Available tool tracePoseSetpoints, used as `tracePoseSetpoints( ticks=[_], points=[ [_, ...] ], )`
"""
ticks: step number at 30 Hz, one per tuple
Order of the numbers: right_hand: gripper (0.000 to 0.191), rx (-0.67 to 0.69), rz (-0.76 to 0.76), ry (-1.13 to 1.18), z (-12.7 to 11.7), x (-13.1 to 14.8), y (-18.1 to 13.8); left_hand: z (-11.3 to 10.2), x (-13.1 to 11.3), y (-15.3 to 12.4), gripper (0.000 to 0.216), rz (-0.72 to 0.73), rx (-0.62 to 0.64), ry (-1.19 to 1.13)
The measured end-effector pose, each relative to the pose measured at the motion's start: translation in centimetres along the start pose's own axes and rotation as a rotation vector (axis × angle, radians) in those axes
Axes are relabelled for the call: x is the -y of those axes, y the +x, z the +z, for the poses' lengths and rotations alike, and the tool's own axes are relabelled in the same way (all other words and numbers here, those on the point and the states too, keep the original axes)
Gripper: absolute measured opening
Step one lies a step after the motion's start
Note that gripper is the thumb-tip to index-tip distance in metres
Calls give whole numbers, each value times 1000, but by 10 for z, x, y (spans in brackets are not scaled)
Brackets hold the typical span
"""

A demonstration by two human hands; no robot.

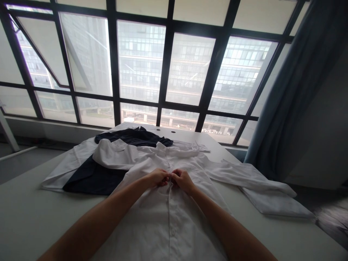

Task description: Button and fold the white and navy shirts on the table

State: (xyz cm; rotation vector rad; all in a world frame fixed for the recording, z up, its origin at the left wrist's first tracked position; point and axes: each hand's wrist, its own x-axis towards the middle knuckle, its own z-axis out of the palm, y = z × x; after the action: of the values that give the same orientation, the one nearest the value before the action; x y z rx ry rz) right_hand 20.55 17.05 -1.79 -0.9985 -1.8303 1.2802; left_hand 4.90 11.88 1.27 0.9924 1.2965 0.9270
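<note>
The navy garment point(95, 177) lies at 10 o'clock on the counter point(32, 217), partly beneath the white shirt point(168, 224), which is laid flat, front up; the left hand point(157, 177) and right hand point(182, 180) pinch its placket point(170, 203) together at 12 o'clock, apparently to hold the edges aligned; the fingers hide any button there; the sleeve point(252, 174) runs toward 3 o'clock, its cuff hard to make out.

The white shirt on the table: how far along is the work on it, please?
Done: the shirt lies flat, front up, with a lower button closed. In hand: the left hand and right hand pinch its front edge. Remaining: the front up to the collar, unclear whether fastened.
</note>
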Motion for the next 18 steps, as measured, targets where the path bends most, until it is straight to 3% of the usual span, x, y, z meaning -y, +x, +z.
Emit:
tracePoseSetpoints(
  ticks=[7,13,18],
  points=[
    [27,74,-36,36,-4,-5,2,-4,5,5,18,26,47,-90],
    [22,3,-32,-40,1,-10,4,-6,12,11,12,48,53,-55],
    [15,-79,-86,-234,4,-10,4,-5,14,15,18,62,20,-26]
  ],
)
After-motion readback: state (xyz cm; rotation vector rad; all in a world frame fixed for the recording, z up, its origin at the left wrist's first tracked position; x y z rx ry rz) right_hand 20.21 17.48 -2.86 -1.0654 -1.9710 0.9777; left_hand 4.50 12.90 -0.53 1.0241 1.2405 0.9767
